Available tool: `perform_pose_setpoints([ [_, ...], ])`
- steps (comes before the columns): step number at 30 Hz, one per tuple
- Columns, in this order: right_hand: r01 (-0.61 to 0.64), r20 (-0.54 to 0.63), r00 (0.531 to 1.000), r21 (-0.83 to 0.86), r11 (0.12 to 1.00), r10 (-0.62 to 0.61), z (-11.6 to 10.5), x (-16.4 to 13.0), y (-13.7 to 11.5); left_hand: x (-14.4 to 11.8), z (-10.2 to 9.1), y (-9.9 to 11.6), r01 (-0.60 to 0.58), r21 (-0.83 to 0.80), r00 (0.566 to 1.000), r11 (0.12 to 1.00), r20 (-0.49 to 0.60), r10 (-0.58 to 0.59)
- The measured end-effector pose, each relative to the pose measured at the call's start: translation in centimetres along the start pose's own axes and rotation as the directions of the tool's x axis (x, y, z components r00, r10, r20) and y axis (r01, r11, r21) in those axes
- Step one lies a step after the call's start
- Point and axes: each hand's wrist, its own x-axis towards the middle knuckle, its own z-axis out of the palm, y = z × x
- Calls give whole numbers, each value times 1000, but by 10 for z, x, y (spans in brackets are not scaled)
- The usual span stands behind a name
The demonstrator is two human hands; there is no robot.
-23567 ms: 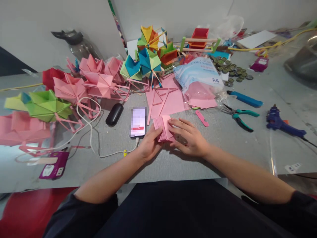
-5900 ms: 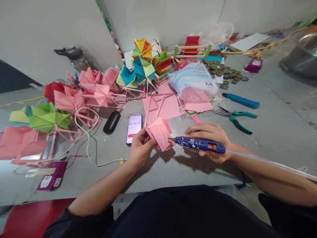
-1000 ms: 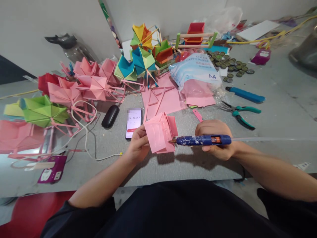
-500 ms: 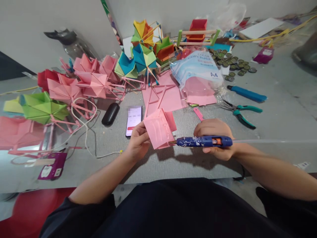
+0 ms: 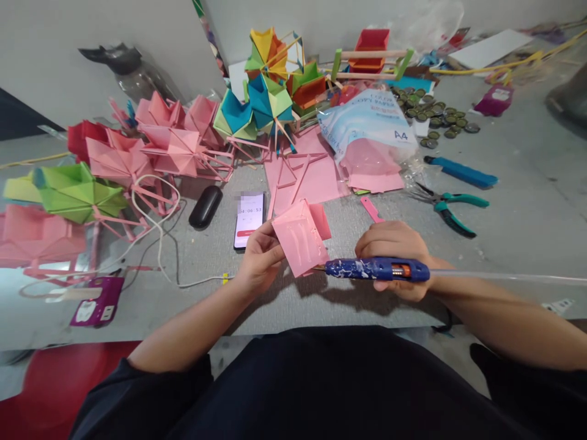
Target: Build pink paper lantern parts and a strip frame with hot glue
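The left hand [image 5: 260,260] pinches the left edge of a folded pink paper piece [image 5: 300,239], fingers closed on it and lifting it just above the grey counter [image 5: 513,220], its face streaked with pale glue lines. The right hand [image 5: 394,256] wraps its fingers around a blue glue gun [image 5: 376,269] lying level, its nozzle touching the paper's lower right corner. Just beyond the paper to the left lies a phone with a lit screen [image 5: 248,212], a black oval case [image 5: 205,206] beside it. Flat pink paper sheets [image 5: 302,174] lie farther back, with green-handled pliers [image 5: 447,205] to the right and pink folded paper models [image 5: 151,146] far left.
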Motion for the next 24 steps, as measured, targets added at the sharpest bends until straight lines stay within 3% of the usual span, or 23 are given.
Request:
perform_pose_setpoints([
  [24, -31, 41, 999, 2, 1000, 30, -8, -5, 5, -1, -8, 0, 78, -41, 997, 996, -12, -79],
])
